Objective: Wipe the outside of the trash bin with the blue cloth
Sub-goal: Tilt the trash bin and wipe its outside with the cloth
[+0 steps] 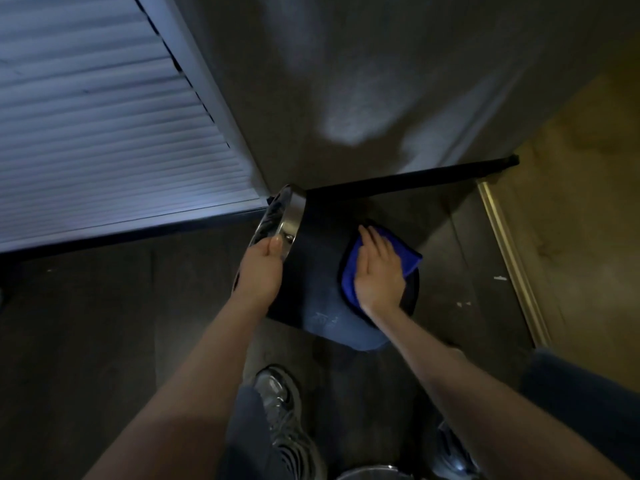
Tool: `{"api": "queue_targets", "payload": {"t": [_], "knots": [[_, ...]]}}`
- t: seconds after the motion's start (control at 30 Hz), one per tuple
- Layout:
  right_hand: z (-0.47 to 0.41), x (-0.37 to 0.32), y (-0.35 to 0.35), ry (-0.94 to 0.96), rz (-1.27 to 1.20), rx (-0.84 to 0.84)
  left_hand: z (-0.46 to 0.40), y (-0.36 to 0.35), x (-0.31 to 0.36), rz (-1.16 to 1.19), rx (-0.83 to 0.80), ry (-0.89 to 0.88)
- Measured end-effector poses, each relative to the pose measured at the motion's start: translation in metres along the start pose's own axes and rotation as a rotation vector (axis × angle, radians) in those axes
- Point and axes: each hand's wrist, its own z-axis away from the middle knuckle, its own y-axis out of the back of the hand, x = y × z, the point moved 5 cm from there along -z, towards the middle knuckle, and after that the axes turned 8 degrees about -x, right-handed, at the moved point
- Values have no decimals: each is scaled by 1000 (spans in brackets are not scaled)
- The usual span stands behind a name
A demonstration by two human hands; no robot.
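A black trash bin [318, 258] with a shiny metal rim lies tipped on its side on the dark floor, its mouth facing left. My left hand [263, 268] grips the metal rim at the mouth. My right hand [377, 268] lies flat on the blue cloth [351, 271], pressing it against the bin's bottom end. The fingers of that hand are spread and point away from me. Part of the cloth sticks out to the right of the hand.
A louvered door [104, 140] stands at the left and a grey wall [381, 81] with a dark baseboard [415, 180] behind the bin. A metal threshold strip [512, 265] runs along the right. My shoes [284, 417] are on the floor below the bin.
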Motion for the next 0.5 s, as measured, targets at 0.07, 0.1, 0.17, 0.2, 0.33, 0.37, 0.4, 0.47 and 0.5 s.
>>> {"api": "queue_targets", "payload": {"t": [0.07, 0.1, 0.17, 0.2, 0.33, 0.37, 0.4, 0.47, 0.5], "knots": [[19, -21, -5, 50, -8, 94, 0, -6, 8, -2, -4, -4], [25, -26, -5, 59, -42, 141, 1, -9, 11, -11, -14, -10], [28, -22, -2, 45, -109, 198, 3, -13, 15, -4, -54, -30], [27, -19, -1, 40, -120, 206, 3, -13, 16, 26, -89, -45], [7, -12, 5, 54, -137, 165, 10, -9, 17, 40, -221, -90], [0, -8, 8, 50, -141, 159, 11, -7, 13, 8, -235, -84], [-8, -2, 11, 36, -145, 153, 13, -5, 6, -24, -236, -62], [-24, 16, 18, -9, -125, 118, 20, -1, -11, -31, -229, -10], [-29, 26, 19, -28, -104, 99, 24, 0, -20, -12, -225, 6]]}}
